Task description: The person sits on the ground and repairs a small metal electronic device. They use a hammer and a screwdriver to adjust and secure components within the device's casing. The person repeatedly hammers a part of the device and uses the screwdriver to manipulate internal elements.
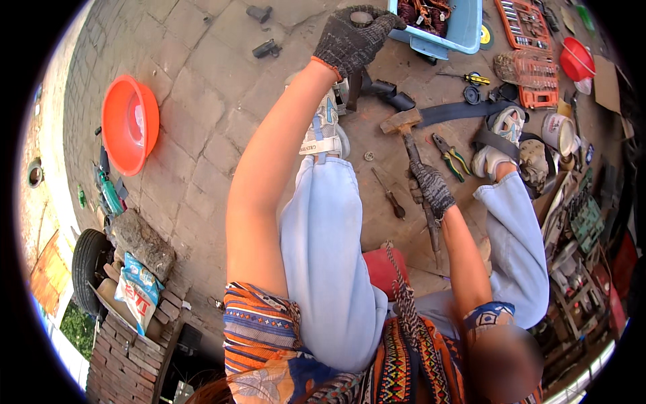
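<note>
My left hand [351,42], in a dark knit glove, reaches far forward beside the blue bin's near left corner. Its fingers are curled, and a small round grey metal piece [361,19] shows at them; the rest of it is hidden. Just below that hand, dark metal parts [367,89] lie by my left shoe. My right hand [432,187], also gloved, is closed round the handle of a hammer [402,122], whose rusty head points forward. Right of the hammer are pliers [451,157] with green and yellow grips. Left of its handle is a dark-handled screwdriver [392,200].
A light blue bin [434,48] holds copper-coloured wire coils. An orange basin [149,128] stands at left. Farther right are a yellow-handled screwdriver [475,79], an orange socket set case [537,98], a red bucket [577,62] and a white tub [558,132]. Bricks [128,353] and a tyre [91,269] sit lower left.
</note>
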`<state>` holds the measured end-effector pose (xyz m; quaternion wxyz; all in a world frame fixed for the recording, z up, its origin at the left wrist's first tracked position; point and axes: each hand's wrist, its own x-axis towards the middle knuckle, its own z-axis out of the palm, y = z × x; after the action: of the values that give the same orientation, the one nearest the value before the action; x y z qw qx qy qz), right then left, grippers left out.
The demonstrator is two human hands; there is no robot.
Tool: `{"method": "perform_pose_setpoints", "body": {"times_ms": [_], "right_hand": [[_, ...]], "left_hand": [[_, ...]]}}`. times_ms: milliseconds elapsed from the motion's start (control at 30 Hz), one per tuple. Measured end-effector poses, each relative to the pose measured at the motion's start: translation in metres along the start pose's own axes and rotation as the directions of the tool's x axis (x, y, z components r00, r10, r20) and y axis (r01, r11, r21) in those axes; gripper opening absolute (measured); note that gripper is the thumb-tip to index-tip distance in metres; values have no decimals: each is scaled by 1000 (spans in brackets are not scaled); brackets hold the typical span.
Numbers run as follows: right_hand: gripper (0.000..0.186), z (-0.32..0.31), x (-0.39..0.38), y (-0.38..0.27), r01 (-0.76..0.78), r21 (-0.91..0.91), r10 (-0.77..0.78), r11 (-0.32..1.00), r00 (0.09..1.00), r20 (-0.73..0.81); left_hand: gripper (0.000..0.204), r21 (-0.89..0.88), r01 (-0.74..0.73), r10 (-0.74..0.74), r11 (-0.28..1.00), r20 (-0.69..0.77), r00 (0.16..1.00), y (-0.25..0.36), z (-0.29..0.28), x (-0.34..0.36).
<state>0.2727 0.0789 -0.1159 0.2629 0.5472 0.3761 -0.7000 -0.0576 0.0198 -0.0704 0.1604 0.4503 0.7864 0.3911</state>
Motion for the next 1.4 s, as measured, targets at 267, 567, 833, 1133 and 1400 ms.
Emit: {"method": "perform_pose_setpoints", "body": {"times_ms": [267,567,833,1133,1400], "right_hand": [[33,8,-112,-58,467,-94,-474,879,878,-75],[17,-61,-147,-62,427,-801,-745,419,666,-34],[34,-11,-218,-140,592,-757,-937,275,342,-73],[42,19,-136,-135,261,-808,-802,-528,161,576],[35,32,-204,-169,343,-908,-957,-242,73,282]], "left_hand": [[23,-452,223,-177,864,143,974,21,10,-3],[25,-565,307,-121,766,342,932,5,32,-18],[25,-589,376,-199,715,344,918,-3,21,-34],[26,-465,459,-226,757,473,852,6,35,-25],[27,-542,363,-121,758,430,895,-2,28,-48]]}}
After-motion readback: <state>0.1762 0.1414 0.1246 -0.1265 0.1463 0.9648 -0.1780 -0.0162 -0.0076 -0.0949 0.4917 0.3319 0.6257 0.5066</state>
